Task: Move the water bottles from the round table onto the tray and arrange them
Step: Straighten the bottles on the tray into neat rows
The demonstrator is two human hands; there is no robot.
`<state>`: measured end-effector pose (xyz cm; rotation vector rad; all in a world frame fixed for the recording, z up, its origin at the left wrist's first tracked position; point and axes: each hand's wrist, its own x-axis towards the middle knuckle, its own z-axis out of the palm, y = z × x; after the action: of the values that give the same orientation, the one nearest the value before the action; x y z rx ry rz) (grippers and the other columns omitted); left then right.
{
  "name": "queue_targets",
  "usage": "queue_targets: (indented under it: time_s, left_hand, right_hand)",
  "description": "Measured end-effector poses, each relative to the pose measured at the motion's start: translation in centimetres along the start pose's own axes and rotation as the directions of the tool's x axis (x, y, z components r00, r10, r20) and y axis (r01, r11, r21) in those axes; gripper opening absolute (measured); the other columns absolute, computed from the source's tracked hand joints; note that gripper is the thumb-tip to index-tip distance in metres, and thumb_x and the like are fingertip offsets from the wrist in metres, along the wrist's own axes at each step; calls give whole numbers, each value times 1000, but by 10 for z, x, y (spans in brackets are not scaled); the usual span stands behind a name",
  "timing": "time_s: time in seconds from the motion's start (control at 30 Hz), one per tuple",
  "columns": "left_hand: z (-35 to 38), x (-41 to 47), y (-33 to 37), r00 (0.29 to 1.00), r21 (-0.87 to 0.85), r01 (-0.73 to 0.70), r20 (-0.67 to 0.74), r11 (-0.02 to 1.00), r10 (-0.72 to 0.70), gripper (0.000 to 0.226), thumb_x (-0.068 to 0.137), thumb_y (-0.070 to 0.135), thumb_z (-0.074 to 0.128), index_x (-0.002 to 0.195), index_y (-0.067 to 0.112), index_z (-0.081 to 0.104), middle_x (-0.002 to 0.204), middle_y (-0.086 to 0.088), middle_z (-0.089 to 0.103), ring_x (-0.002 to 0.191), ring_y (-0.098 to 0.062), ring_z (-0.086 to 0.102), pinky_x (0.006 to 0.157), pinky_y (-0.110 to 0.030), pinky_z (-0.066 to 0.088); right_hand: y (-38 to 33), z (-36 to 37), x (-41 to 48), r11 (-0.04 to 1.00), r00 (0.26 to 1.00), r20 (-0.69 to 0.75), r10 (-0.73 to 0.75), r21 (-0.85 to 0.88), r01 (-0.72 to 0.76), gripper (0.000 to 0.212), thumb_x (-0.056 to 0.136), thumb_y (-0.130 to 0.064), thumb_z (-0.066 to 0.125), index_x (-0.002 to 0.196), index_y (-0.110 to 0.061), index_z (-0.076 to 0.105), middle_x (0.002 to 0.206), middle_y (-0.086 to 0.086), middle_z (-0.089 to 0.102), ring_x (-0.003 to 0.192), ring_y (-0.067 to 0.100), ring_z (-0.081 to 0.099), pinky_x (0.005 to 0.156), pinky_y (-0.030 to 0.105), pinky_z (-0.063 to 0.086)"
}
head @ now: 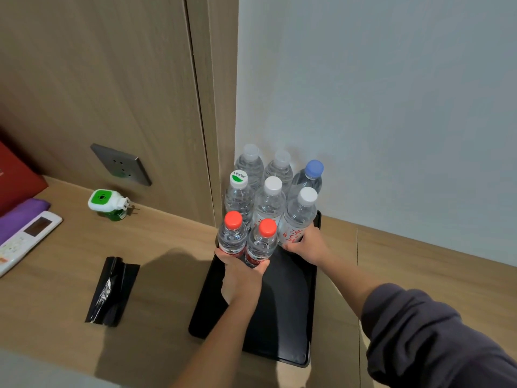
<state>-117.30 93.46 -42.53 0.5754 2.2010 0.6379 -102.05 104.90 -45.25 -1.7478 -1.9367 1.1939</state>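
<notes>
eight water bottles (270,204) stand upright in a tight cluster at the far end of a black tray (282,312), which lies on a wooden counter (167,264) against the wall corner. the left hand (242,271) wraps the bases of the two red-capped bottles (246,242) in the near row, fingers curled around both; the right hand (306,245) closes on the lower body of a white-capped bottle (298,219) at the tray's right edge. the near half of the tray is bare. the bottles look full, so likely heavy for their size, with thin ribbed walls that give under squeeze and smooth labels that may slip; a low grip near the base, as here, seems steadiest for sliding them into line.
</notes>
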Motion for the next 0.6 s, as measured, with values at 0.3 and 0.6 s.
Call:
queue_targets:
  time_s: [0.3,0.6]
  left_hand:
    - [1,4,-2,1000,10,-17,-17,1000,17,110,66,49,82,143,18,10,118,-10,63,107,-32,61,90,-40,44]
    - [3,10,-6,998,24,-56,-30,998,57,117,63,53,81,145,16,6,118,-9,63,107,-32,62,88,-40,46]
  right_hand:
    - [-2,-1,-2,1000,1000,5,-12,-18,12,84,64,-34,85,137,-15,48,114,-11,65,111,14,63,96,31,50]
    - [-2,2,-2,1000,999,-33,-7,-17,6,84,64,-33,85,136,-14,46,106,-15,62,110,16,62,94,31,49]
